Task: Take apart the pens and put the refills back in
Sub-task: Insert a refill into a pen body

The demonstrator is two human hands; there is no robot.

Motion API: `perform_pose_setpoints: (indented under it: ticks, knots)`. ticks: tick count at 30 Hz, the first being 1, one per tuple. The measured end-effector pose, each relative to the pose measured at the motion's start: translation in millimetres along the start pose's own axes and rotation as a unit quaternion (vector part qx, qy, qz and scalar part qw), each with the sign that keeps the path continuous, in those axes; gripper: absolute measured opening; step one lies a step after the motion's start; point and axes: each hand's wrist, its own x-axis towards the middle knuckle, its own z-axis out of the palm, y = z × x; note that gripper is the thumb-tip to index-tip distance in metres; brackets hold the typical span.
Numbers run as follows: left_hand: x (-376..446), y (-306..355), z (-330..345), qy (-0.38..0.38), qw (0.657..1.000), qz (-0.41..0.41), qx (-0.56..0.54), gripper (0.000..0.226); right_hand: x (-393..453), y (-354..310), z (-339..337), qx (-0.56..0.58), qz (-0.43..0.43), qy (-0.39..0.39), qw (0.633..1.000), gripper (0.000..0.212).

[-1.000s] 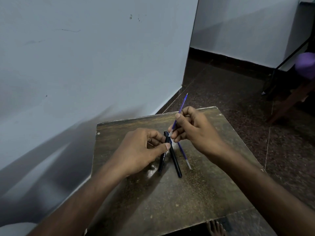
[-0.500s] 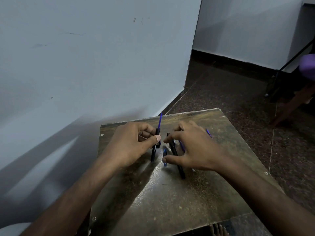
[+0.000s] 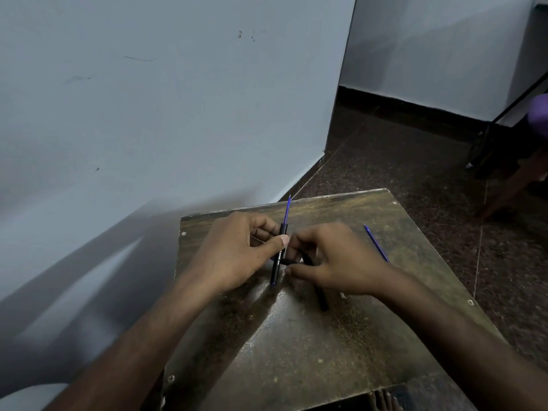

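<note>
My left hand [image 3: 234, 250] grips a black pen barrel [image 3: 276, 266], held nearly upright over the small table [image 3: 326, 351]. A blue refill [image 3: 287, 210] sticks out of the barrel's top. My right hand [image 3: 338, 259] is right beside it, fingertips pinched on a small dark pen part [image 3: 285, 261] that touches the barrel. A second black pen [image 3: 321, 298] lies on the table, its upper half hidden under my right hand. A loose blue refill [image 3: 376, 243] lies on the table to the right of that hand.
The worn wooden table stands against a pale wall [image 3: 148, 129] on the left. Dark speckled floor [image 3: 415, 161] lies beyond and to the right. A wooden chair leg [image 3: 510, 188] and a purple object [image 3: 541, 114] are at the far right. Toes [image 3: 382, 400] show below the table's near edge.
My right hand laid a blue refill on the table at the right, then moved left to the barrel and pinched a small part. The left hand's barrel now has a refill protruding.
</note>
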Motion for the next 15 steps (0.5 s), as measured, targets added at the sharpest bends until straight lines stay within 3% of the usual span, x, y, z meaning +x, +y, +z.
perform_pose_setpoints:
  ticks: [9, 10, 12, 15]
  knots:
    - [1.8, 2.5, 2.4, 0.041, 0.999, 0.02, -0.024, 0.002, -4.4, 23.2, -21.6, 0.111, 0.084, 0.069, 0.988, 0.016]
    - [1.5, 3.3, 3.2, 0.037, 0.999, 0.022, -0.014, 0.002, -4.1, 24.0, -22.8, 0.184, 0.099, 0.088, 0.974, 0.016]
    - [0.6, 5.4, 6.2, 0.027, 0.999, 0.027, 0.002, 0.005, -3.4, 22.0, -26.0, 0.368, 0.122, 0.133, 0.912, 0.015]
    - [-2.0, 8.4, 11.3, 0.017, 0.999, 0.037, 0.015, 0.008, -1.6, 16.7, -28.7, 0.497, 0.137, 0.182, 0.838, 0.015]
